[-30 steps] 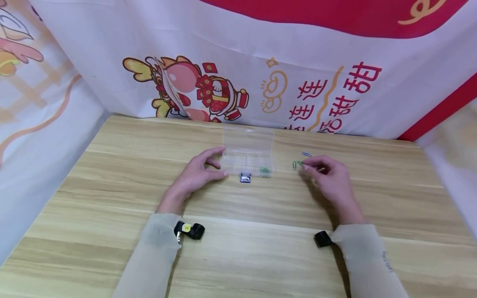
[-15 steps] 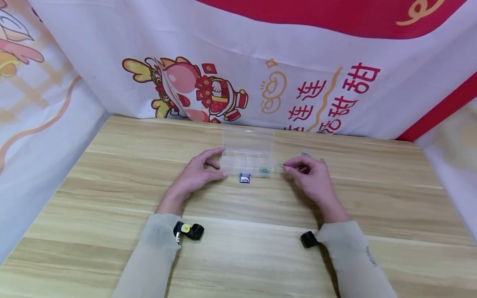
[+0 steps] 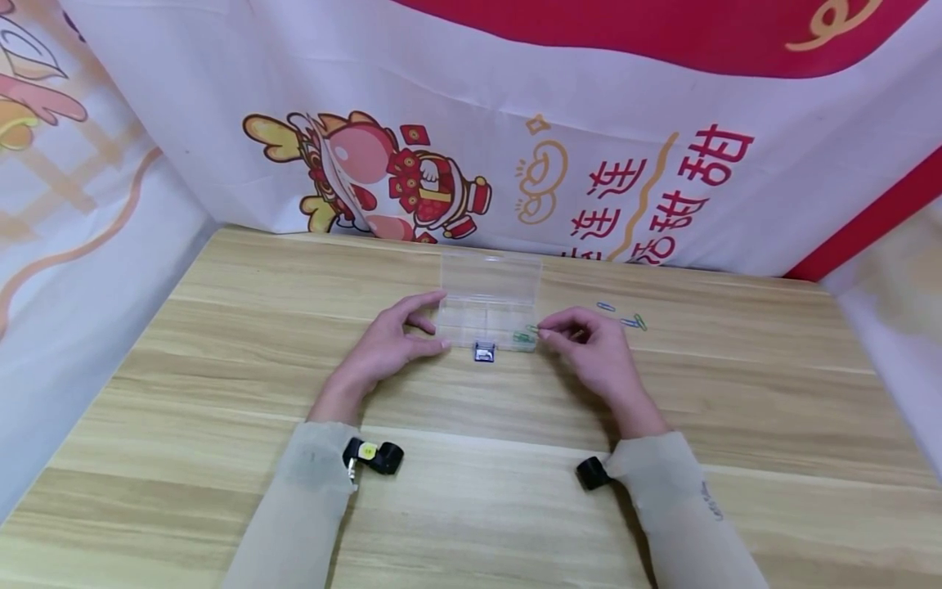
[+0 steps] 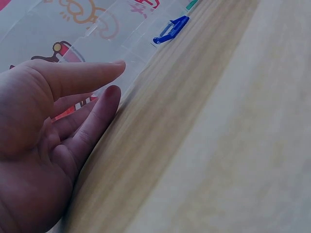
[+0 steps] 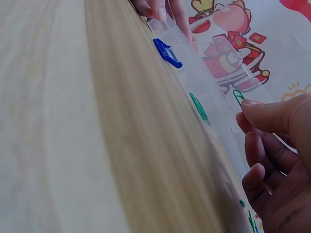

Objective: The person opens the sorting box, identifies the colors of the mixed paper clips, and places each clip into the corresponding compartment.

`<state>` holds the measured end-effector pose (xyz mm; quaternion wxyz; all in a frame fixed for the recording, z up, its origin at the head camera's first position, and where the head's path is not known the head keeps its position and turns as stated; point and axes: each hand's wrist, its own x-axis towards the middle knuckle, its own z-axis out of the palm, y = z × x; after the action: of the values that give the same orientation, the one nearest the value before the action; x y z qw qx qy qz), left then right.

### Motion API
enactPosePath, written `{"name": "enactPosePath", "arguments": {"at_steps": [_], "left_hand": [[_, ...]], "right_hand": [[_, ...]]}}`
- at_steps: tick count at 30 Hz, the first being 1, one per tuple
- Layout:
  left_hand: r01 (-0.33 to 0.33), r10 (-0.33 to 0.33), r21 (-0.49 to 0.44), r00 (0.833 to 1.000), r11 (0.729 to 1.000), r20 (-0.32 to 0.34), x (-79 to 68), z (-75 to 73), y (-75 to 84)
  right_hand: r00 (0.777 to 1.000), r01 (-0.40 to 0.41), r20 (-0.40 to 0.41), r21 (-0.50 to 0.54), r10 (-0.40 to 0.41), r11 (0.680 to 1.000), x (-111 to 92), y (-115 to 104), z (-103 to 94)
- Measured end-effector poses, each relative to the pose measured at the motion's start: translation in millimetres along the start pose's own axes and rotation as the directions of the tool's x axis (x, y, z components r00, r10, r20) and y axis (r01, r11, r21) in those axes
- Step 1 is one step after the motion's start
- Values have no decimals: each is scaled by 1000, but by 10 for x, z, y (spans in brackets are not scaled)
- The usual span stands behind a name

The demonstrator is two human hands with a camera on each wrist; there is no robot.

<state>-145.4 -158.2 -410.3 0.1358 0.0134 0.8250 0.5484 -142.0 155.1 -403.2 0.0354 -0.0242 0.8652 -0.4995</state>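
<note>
A clear plastic compartment box (image 3: 471,317) lies on the table, its lid (image 3: 491,275) raised at the back. My left hand (image 3: 386,342) holds the left end, thumb at the front and index finger toward the back. Over the right end, my right hand (image 3: 592,348) pinches a green paper clip (image 5: 238,95) between thumb and index finger. Beneath it, green paper clips (image 3: 522,337) lie in the front right compartment. On the box's front sits a blue latch (image 3: 484,352), also visible in the left wrist view.
Right of the box lie loose paper clips: a blue one (image 3: 606,307), another blue one (image 3: 629,322) and a green one (image 3: 640,321). A printed cloth (image 3: 515,164) hangs behind the wooden table (image 3: 478,507).
My right hand has moved left from the loose clips to the box's right end, carrying a green paper clip. The left hand and the box have stayed put.
</note>
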Motion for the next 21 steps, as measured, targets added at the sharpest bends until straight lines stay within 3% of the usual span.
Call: {"name": "enactPosePath", "arguments": {"at_steps": [21], "left_hand": [[-3, 3, -2, 1000, 1000, -4, -1, 0, -17]], "right_hand": [[1000, 14, 16, -5, -14, 1000, 9, -44, 77]]}}
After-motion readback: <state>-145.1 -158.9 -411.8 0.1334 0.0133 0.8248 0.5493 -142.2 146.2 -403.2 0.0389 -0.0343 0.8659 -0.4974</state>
